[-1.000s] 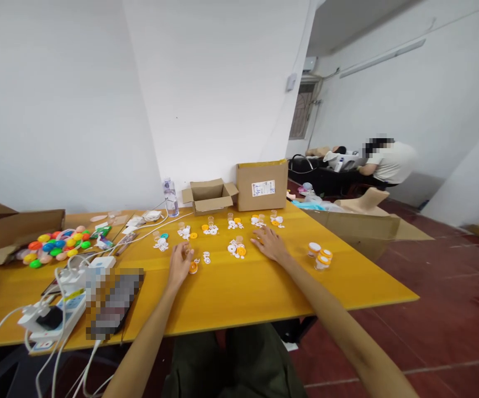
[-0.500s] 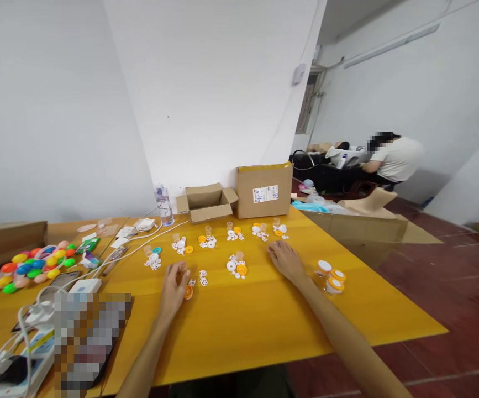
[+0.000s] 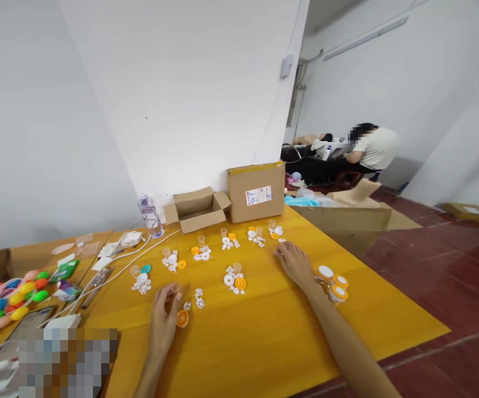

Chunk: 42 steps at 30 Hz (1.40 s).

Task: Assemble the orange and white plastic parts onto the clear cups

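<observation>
My left hand [image 3: 162,318] rests on the yellow table [image 3: 264,342] with its fingers curled round a small clear cup [image 3: 177,289]. An orange cap [image 3: 182,318] lies just right of that hand, with small white gear-like parts [image 3: 198,298] beyond it. My right hand [image 3: 295,262] lies flat and open on the table, next to three assembled orange-and-white containers [image 3: 332,282]. Between the hands lies a group of white and orange parts [image 3: 235,279]. More such groups [image 3: 226,240] line the table farther back.
Two cardboard boxes [image 3: 256,190] and a water bottle [image 3: 150,214] stand at the table's far edge by the wall. Coloured plastic eggs [image 3: 3,298], cables and a power strip crowd the left. Another person [image 3: 367,149] sits in the room beyond. A large carton [image 3: 347,213] sits on the floor at right.
The view has swung left and down. My right hand has drawn back from the far parts toward the assembled containers. My left hand stays closed on the small cup.
</observation>
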{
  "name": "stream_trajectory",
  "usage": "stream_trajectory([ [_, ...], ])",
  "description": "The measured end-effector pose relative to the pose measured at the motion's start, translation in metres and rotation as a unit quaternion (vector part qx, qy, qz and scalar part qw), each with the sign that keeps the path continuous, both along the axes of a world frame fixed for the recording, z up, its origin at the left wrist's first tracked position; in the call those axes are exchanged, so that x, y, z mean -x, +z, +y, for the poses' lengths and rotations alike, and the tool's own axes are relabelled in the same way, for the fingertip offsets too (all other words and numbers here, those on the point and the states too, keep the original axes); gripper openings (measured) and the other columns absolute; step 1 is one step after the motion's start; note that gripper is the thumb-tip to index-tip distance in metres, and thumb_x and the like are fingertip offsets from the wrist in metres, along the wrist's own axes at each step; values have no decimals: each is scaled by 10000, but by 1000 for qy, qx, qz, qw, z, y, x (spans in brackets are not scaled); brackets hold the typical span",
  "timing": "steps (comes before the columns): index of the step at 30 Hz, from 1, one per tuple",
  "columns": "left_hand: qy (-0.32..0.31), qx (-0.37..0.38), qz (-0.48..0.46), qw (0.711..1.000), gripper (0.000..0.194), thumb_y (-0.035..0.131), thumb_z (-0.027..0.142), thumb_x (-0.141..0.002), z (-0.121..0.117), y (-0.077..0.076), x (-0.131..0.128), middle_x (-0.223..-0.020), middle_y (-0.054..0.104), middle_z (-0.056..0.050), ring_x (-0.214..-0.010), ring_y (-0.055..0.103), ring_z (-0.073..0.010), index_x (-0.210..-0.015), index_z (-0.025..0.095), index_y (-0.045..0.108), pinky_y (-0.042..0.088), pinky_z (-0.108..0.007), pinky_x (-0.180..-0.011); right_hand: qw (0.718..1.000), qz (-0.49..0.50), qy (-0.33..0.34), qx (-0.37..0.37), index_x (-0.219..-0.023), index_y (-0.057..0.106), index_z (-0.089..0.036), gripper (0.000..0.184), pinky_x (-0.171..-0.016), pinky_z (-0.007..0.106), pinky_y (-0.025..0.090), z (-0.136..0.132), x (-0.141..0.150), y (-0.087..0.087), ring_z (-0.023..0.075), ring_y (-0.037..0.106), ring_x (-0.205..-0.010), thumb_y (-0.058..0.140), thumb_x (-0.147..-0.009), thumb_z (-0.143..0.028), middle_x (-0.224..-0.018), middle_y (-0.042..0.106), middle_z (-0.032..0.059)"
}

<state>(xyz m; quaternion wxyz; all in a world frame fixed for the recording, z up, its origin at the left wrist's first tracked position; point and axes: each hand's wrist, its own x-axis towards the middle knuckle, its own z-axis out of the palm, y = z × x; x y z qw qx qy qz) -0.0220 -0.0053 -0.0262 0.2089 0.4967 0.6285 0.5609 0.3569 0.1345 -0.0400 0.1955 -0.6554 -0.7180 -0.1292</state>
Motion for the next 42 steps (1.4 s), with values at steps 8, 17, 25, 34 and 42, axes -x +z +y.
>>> stream_trajectory([
  [8,-2,9,-10,1000,566,687,735,-667,0,12,-3,-960,705,-87,-945,692,-282,-911,225,700,570,-426,-908,1000,7,-6,-19,-971,695,-258,195,-841,350,434,-5,1,4,252,606,-1018,514,-984,-328,-1189,665,117],
  [17,2,-1,3,1000,630,697,738,-656,-1,16,-6,-968,726,-71,-956,702,-258,-1010,219,650,548,-427,-945,986,28,48,-155,-1007,726,-215,257,-963,458,345,-7,5,0,311,521,-1127,530,-977,-377,-1260,637,168],
  [25,-5,4,-7,1000,620,666,726,-698,-1,19,-3,-985,739,-80,-937,716,-253,-1047,214,649,564,-411,-902,969,112,112,-188,-1125,703,-230,376,-1024,479,324,-25,30,4,297,499,-1213,351,-1030,-320,-1265,622,148],
  [34,-2,14,1,1000,569,624,669,-780,0,6,-1,-1040,723,-89,-990,695,-243,-1109,207,654,549,-381,-909,966,85,237,-54,-1331,608,-298,452,-947,448,462,-55,104,0,328,515,-1242,588,-912,-467,-1436,516,148],
  [42,-10,-31,1,999,489,629,626,-807,2,-1,-4,-1028,701,-76,-955,679,-230,-1079,222,677,539,-376,-908,974,55,219,0,-1323,611,-339,514,-932,469,463,-59,135,2,338,541,-1207,660,-856,-548,-1454,491,141],
])
